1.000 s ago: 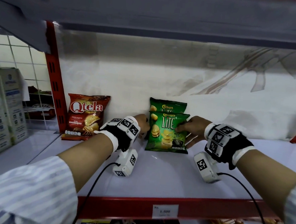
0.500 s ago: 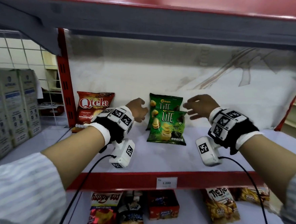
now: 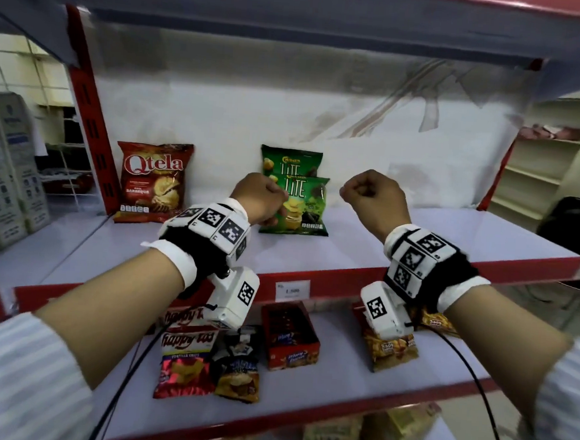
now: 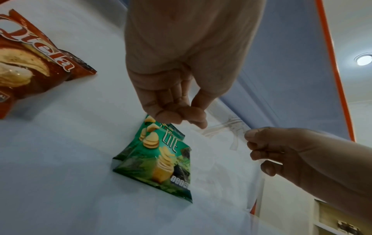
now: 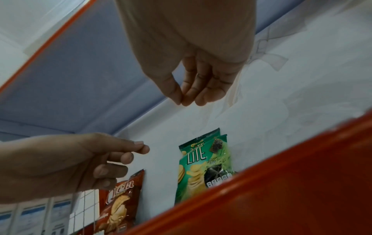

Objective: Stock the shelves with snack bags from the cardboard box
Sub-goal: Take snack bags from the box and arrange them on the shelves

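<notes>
So the cardboard box isn't showing up in any view, and a fair bit is getting cut off: the left hand (image 3: 262, 197) is covering the lower left corner of the front green Lite chip bag (image 3: 298, 205) in the head view, and that front bag is hiding most of the second green Lite bag (image 3: 291, 160) standing right behind it, so only the back one's top strip is peeking out. From the right wrist camera the red shelf lip (image 5: 281, 198) is slicing off the bottoms of both green bags. Two green Lite bags total, both standing upright on the middle shelf (image 3: 400, 248) near its back panel, long axis vertical, printed fronts facing out toward the person, the back one leaning on the white panel. One red Qtela barbeque bag (image 3: 153, 182) is standing upright well off to their left, also facing out. Both hands are hanging in the air in front of the shelf, touching nothing: the left one is loosely curled with fingertips bunched against the thumb, and the right hand (image 3: 372, 200) is looking the same, fingers curled in, empty. Down on the lower shelf, bags are sitting partly behind the wrist cameras, and the bottom-shelf stuff is too blurry to read.
</notes>
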